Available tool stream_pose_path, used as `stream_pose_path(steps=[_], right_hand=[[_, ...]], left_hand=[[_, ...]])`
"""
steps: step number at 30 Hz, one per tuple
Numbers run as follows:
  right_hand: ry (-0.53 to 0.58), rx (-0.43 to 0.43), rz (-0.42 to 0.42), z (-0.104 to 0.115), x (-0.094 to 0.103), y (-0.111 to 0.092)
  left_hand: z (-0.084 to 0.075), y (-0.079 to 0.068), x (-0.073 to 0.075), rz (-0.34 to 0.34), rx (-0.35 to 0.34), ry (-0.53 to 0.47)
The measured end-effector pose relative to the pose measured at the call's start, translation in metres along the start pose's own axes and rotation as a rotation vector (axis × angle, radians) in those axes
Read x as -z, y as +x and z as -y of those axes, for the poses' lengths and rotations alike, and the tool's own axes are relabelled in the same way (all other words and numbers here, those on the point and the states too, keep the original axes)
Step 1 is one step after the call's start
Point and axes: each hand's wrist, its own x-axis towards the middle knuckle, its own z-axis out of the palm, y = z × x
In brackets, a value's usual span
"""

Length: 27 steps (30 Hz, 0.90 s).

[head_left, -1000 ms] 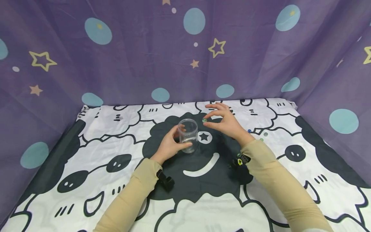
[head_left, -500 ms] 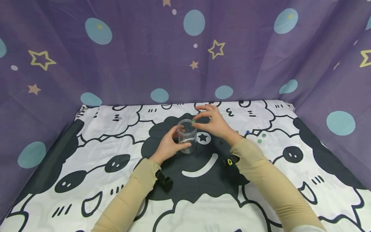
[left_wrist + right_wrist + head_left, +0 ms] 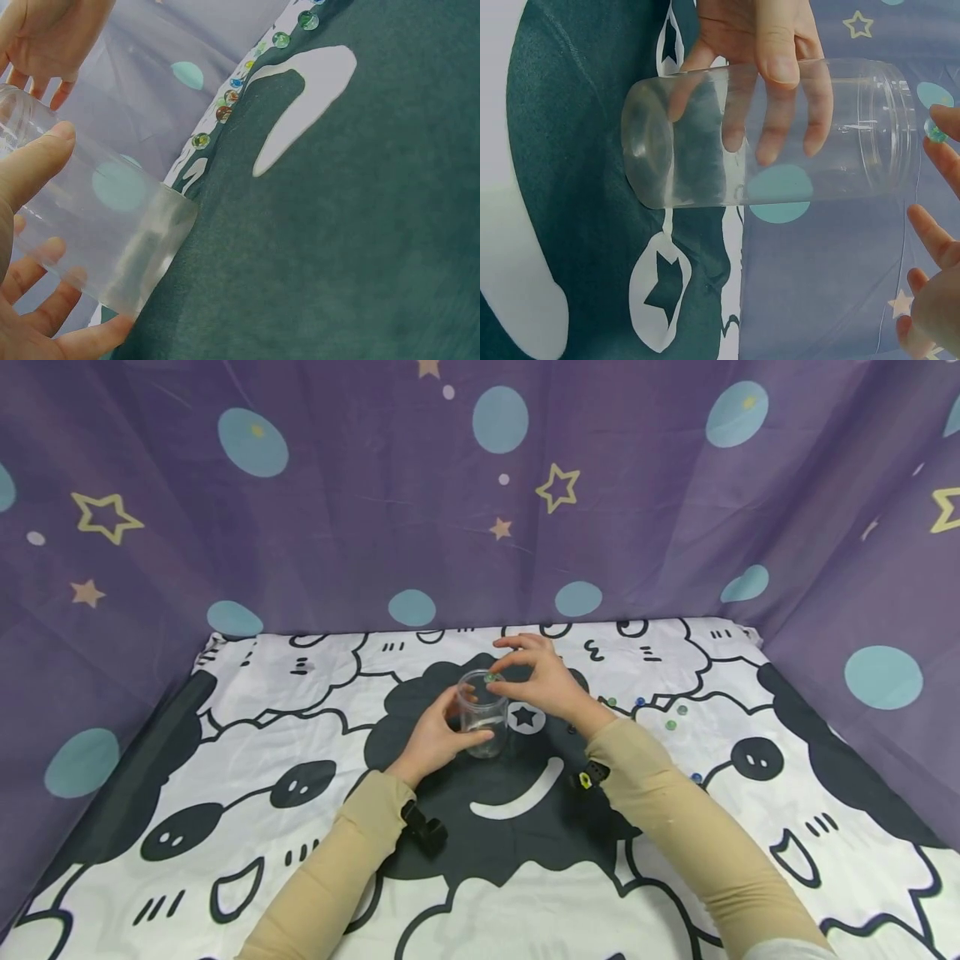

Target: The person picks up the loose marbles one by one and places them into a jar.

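A clear plastic jar, lidless and with nothing seen inside, stands upright on the dark part of the cloth. My left hand grips its side, thumb at the front and fingers spread behind the wall, as the right wrist view shows. Over the jar's mouth, my right hand pinches a greenish glass marble between thumb and index finger. The other fingers of that hand are held away from the marble. In the left wrist view the jar appears tilted, and the marble is out of sight there.
Loose marbles lie right of the jar, among them a green marble and a blue marble. The left wrist view shows a brownish-red marble in a row with several others. Behind the patterned cloth hangs a purple curtain.
My right hand has moved left with the marble, from beside the jar to over its mouth. The left hand and jar have stayed almost in place.
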Motion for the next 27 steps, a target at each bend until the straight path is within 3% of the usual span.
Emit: stream_pose_path(steps=[27], right_hand=[[0.040,-0.032,0.027,-0.0048,0.0052,-0.0047]], left_hand=[[-0.0029,-0.0003,0.0001,-0.011,-0.006,0.028]])
